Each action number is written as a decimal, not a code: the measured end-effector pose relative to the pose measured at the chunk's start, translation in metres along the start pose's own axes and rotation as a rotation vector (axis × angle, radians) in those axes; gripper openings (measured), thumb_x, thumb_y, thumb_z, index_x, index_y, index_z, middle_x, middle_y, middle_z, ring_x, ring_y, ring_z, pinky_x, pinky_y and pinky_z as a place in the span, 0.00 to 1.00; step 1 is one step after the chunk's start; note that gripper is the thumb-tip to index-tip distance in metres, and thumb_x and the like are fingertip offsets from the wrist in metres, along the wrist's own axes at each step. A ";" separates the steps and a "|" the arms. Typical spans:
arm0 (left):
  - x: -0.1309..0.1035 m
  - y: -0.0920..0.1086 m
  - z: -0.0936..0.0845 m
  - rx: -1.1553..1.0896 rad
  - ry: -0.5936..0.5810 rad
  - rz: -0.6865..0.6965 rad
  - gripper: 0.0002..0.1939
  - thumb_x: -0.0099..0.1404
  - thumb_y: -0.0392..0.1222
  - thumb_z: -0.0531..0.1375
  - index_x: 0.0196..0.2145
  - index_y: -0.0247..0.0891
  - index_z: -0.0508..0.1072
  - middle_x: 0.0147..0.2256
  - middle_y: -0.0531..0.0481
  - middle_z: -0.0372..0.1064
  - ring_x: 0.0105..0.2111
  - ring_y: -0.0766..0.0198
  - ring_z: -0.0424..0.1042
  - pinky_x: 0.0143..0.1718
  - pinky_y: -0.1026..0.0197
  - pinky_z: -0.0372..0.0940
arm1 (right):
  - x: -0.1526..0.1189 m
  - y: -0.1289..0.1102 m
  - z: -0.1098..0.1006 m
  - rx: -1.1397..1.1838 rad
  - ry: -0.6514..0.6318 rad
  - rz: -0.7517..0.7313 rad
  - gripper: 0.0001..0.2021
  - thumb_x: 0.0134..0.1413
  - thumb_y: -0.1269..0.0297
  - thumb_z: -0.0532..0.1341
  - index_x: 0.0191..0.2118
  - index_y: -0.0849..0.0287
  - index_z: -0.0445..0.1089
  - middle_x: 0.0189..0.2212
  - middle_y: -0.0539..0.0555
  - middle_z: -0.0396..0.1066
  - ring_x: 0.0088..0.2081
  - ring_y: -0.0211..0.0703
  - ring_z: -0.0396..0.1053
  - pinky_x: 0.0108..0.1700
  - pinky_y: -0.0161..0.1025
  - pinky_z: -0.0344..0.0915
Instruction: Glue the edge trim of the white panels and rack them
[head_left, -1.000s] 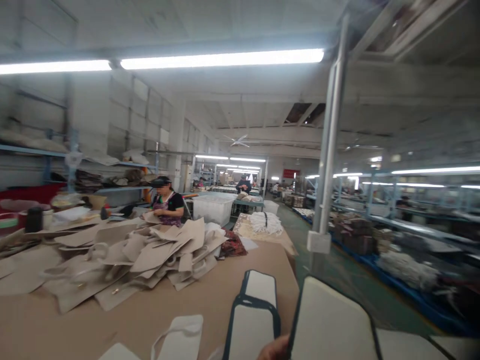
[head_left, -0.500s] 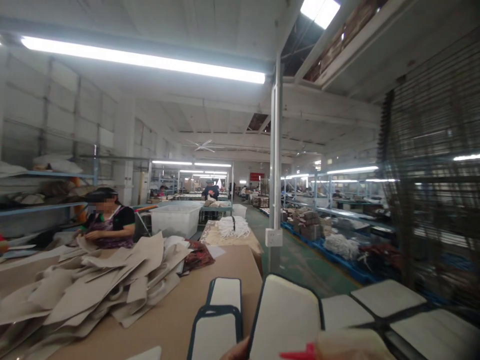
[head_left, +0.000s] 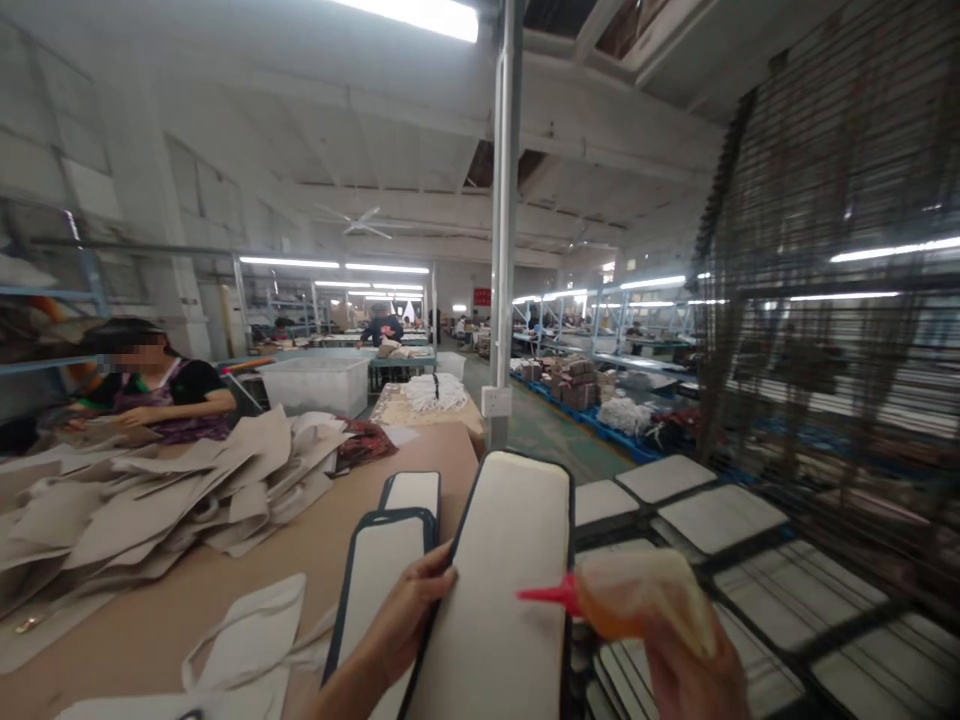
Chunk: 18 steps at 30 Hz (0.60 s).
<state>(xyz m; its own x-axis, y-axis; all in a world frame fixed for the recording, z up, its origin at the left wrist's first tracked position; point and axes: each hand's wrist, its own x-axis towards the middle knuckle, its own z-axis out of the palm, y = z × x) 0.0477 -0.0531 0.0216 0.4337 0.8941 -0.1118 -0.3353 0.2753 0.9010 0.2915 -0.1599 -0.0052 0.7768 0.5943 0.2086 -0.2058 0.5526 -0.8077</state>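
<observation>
My left hand grips the left edge of a long cream panel with a dark border, tilted up in front of me. In my right hand is a translucent squeeze bottle holding amber liquid. Its red nozzle points left across the panel's face; whether it touches cannot be made out. Left of the raised panel, similar dark-edged panels lie overlapping on the brown table.
Beige cut pieces heap on the table's left, with white strapped pieces nearer me. Several pale panels lie on a dark rack at right. A co-worker sits at far left. A post rises ahead, beside a hanging wire mesh.
The view has tipped down and turned slightly right, so both hands and the squeeze bottle show more fully. The panel remains held in my left hand.
</observation>
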 end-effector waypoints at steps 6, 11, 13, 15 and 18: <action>-0.026 -0.007 0.032 -0.003 -0.029 -0.071 0.28 0.44 0.39 0.72 0.45 0.35 0.79 0.38 0.45 0.80 0.38 0.55 0.77 0.36 0.64 0.66 | 0.036 -0.036 -0.002 0.208 0.140 -0.007 0.25 0.21 0.65 0.78 0.35 0.53 0.75 0.33 0.43 0.77 0.37 0.36 0.73 0.42 0.27 0.70; -0.027 -0.012 0.033 0.008 0.072 -0.073 0.30 0.45 0.38 0.72 0.48 0.35 0.77 0.37 0.46 0.80 0.32 0.59 0.77 0.35 0.63 0.68 | -0.011 -0.024 -0.030 0.109 0.035 0.118 0.24 0.23 0.63 0.78 0.35 0.54 0.76 0.31 0.50 0.77 0.32 0.43 0.74 0.34 0.31 0.72; -0.026 -0.015 0.031 0.026 0.091 -0.062 0.31 0.45 0.38 0.71 0.49 0.35 0.77 0.36 0.46 0.80 0.31 0.59 0.77 0.34 0.63 0.68 | -0.027 -0.021 -0.036 0.034 -0.032 0.130 0.24 0.27 0.59 0.76 0.38 0.53 0.76 0.30 0.52 0.76 0.31 0.46 0.74 0.33 0.35 0.73; -0.028 -0.018 0.031 0.040 0.066 -0.057 0.30 0.45 0.39 0.71 0.49 0.35 0.77 0.36 0.47 0.80 0.31 0.59 0.77 0.34 0.63 0.68 | -0.024 -0.025 -0.034 0.022 -0.013 0.091 0.24 0.25 0.61 0.77 0.37 0.53 0.76 0.30 0.52 0.75 0.31 0.46 0.74 0.34 0.36 0.73; -0.031 -0.020 0.036 0.056 -0.029 -0.083 0.28 0.46 0.39 0.71 0.48 0.37 0.78 0.39 0.47 0.80 0.34 0.58 0.77 0.35 0.64 0.67 | 0.011 -0.035 -0.023 0.082 0.094 -0.010 0.25 0.18 0.62 0.78 0.33 0.54 0.75 0.30 0.49 0.75 0.33 0.43 0.73 0.36 0.34 0.72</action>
<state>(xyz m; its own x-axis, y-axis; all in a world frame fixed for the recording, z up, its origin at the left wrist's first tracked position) 0.0712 -0.0993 0.0223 0.4820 0.8583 -0.1760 -0.2503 0.3275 0.9111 0.3206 -0.1862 0.0128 0.8306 0.5333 0.1604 -0.2429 0.6061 -0.7574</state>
